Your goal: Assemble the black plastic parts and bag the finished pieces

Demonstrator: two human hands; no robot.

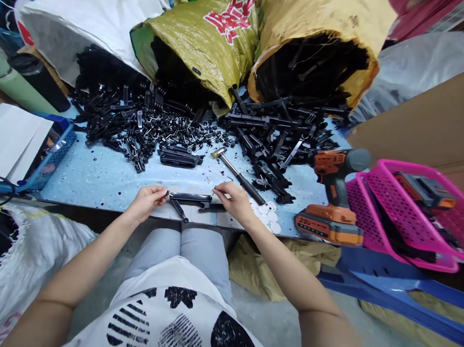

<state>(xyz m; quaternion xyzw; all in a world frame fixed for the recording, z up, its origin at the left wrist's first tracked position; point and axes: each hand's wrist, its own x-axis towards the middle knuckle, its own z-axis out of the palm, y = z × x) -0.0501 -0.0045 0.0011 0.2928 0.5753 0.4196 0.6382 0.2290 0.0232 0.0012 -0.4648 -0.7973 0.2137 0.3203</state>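
Observation:
At the table's near edge lies a black jointed plastic part (191,196), with a short arm (180,210) angled off its left end. My left hand (148,202) is closed, thumb and fingers pinched at the part's left end. Over the right end, my right hand (233,200) pinches a small thin metal pin (214,192). Just beyond the hands are a small hammer (237,175) with a dark handle and a stack of black parts (181,156). Farther back spreads a heap of small pins (179,131).
White, olive and yellow sacks (323,22) spill black parts (277,129) across the blue table (98,178). An orange cordless drill (335,195) stands at right beside pink baskets (416,174). A blue basket (62,147) is at left. White discs (269,215) lie near the edge.

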